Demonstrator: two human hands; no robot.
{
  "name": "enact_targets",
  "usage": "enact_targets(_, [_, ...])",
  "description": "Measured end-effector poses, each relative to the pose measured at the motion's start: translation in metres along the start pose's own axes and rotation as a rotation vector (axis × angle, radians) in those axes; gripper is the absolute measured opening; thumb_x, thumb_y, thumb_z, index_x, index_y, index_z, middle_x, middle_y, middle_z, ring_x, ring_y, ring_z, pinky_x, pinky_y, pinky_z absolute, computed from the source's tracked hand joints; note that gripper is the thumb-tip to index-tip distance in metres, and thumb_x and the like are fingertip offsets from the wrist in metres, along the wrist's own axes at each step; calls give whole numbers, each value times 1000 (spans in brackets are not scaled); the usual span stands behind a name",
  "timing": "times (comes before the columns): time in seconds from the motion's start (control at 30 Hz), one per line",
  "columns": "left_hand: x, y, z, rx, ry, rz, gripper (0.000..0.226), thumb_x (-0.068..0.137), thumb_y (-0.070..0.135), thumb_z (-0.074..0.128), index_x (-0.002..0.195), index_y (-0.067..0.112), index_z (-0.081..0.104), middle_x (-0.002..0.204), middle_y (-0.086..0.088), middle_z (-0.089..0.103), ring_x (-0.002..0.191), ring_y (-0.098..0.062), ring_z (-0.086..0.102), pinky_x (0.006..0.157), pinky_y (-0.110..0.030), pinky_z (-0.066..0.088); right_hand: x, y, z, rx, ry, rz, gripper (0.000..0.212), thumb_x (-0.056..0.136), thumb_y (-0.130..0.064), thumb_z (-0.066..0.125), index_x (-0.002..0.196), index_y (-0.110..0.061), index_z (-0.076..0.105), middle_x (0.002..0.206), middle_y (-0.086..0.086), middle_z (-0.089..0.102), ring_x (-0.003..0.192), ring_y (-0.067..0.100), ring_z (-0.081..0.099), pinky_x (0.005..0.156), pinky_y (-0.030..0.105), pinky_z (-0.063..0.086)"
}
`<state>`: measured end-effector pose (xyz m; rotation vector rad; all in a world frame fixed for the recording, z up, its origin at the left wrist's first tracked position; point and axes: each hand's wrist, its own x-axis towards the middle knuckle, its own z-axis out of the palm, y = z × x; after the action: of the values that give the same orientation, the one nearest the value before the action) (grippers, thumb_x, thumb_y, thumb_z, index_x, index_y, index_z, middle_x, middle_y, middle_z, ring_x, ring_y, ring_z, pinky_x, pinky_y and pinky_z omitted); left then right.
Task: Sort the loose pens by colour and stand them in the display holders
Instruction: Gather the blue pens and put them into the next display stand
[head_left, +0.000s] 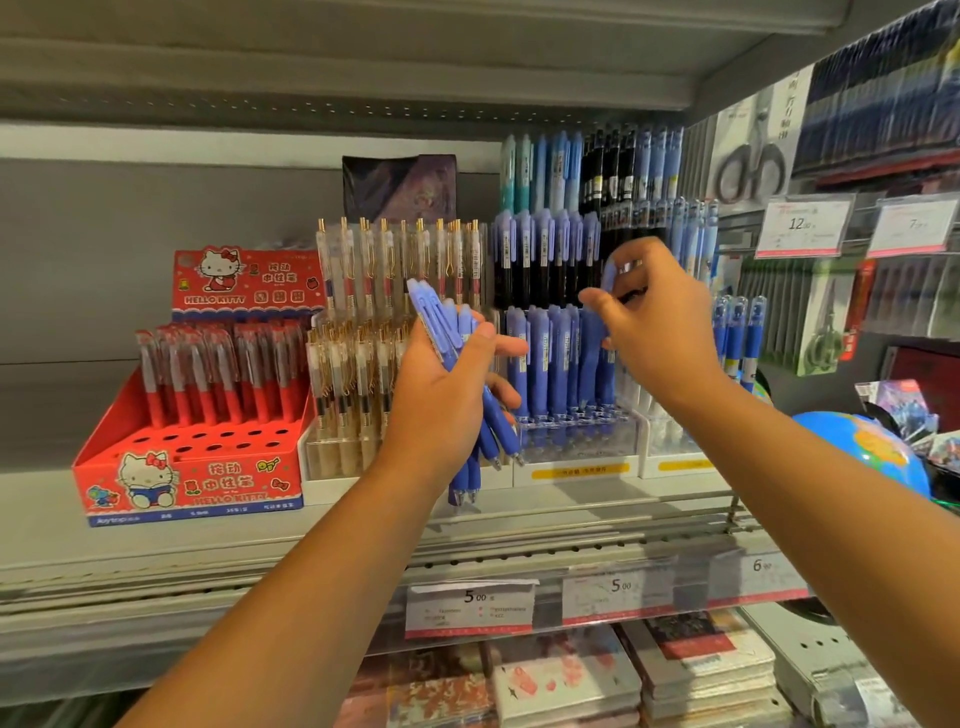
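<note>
My left hand (447, 400) grips the bundle of blue pens (434, 314), my right hand (660, 322) pinches a single pen (609, 273) above the blue holder (576, 441), and next, I reckon, its tip needs a free hole.

Grey metal shop shelves (47, 514), white price tags (470, 605)

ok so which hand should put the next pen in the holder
Right. The right hand pinches a single pen just in front of the blue rows in the clear holder, while the left hand is full, gripping a bundle of blue pens further left.
</note>
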<state>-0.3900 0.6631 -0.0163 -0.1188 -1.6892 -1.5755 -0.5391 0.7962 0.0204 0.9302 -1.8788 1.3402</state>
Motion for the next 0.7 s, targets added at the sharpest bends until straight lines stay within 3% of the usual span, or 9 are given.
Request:
enact_targets(0.13, [0,1,1,-12,1,-4,14,104,21,46,118,17,46,94,-2,74,52,-20,59,55,-42,56,-6,10,8,-25,-92,47,29,88,-29,73,107,-22,52,81,-4,55,72,19,63,60,41,60])
enact_targets(0.23, [0,1,1,-7,-2,-12,8,104,22,47,112,21,48,95,-2,75,53,-20,59,57,-44,56,-9,16,9,6,-141,101,30,86,-29,74,104,-25,51,80,0,56,69,17,64,47,25,57])
enact_targets(0.4, [0,1,2,8,-10,-21,9,104,24,47,112,19,48,94,0,75,55,-20,60,57,-45,57,-12,20,5,-34,-308,99,40,79,-25,79,105,-26,50,75,1,58,60,12,66,46,17,53])
enact_targets(0.57, [-1,1,3,1,-11,-27,21,104,23,47,122,14,46,96,0,75,56,-22,61,57,-46,57,-10,9,-1,-128,-362,109,44,80,-27,79,113,-18,51,73,3,62,57,10,65,53,26,58])
enact_targets(0.63, [0,0,2,-4,-15,-24,30,104,25,47,131,13,42,99,1,75,57,-22,63,56,-42,59,-10,0,-5,-381,-394,47,49,84,-36,75,122,-17,49,87,4,66,72,18,66,67,39,59])
enact_targets(0.7, [0,-2,1,-13,-32,-19,38,104,26,47,139,17,35,103,2,75,59,-23,65,55,-38,58,-12,-14,-6,-566,-326,-79,49,90,-39,68,129,-16,48,107,4,64,90,21,62,78,43,55])
